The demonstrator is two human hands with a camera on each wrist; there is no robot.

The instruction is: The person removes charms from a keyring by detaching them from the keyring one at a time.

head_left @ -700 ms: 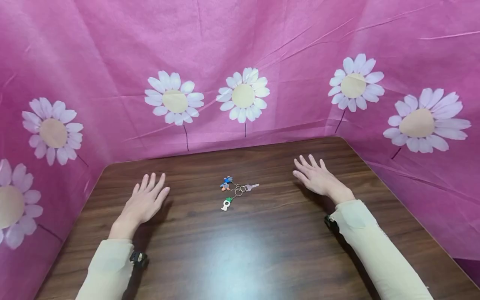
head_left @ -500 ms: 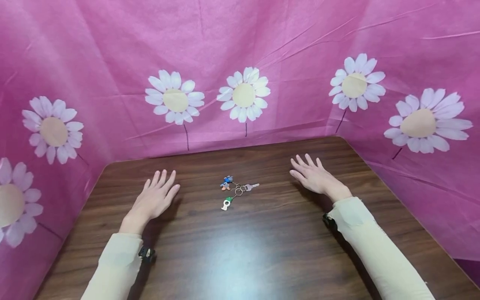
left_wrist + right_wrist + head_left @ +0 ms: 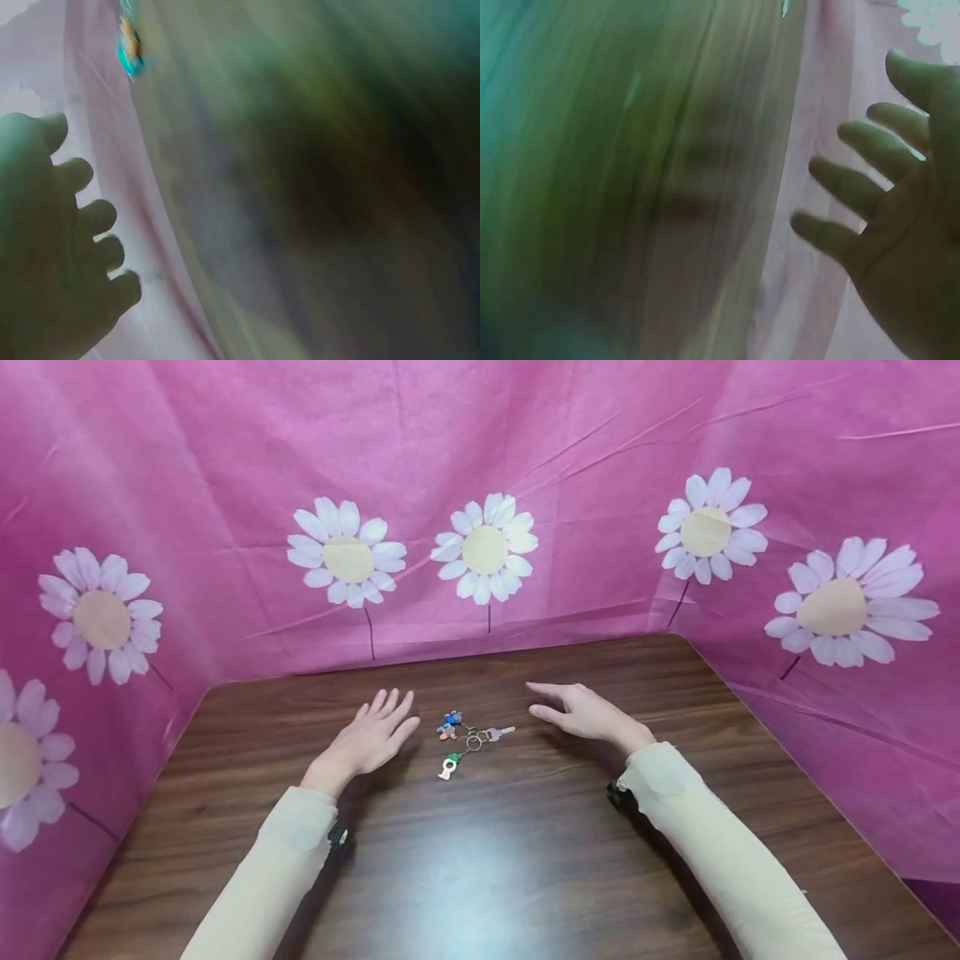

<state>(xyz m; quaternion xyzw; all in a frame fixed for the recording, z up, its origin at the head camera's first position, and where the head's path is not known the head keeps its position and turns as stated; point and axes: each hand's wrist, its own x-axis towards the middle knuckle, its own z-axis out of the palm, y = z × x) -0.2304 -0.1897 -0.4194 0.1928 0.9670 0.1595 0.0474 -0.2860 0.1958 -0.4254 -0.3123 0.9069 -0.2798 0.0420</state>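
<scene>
A bunch on a metal split ring (image 3: 474, 742) lies mid-table in the head view. One silver key (image 3: 498, 734) points right from it. Small charms hang on short chains: a blue-and-orange figure (image 3: 449, 725) at the upper left and a green-and-white piece (image 3: 448, 767) at the lower left. My left hand (image 3: 363, 739) is to the left of the charms, fingers spread and holding nothing. To the right of the key, my right hand (image 3: 585, 712) has its index finger and thumb extended toward it, apart from it. In the left wrist view a blurred charm (image 3: 130, 49) shows at the top.
The brown wood-grain table (image 3: 600, 860) ends at a pink cloth (image 3: 420, 435) printed with white daisies, which hangs along the back and both sides. Each sleeve has a dark wrist device (image 3: 339, 837) at the cuff.
Both hands have moved inward toward the key ring, the left hand rightward and the right hand leftward. The right hand has turned, its fingers less spread. The keys stay in place.
</scene>
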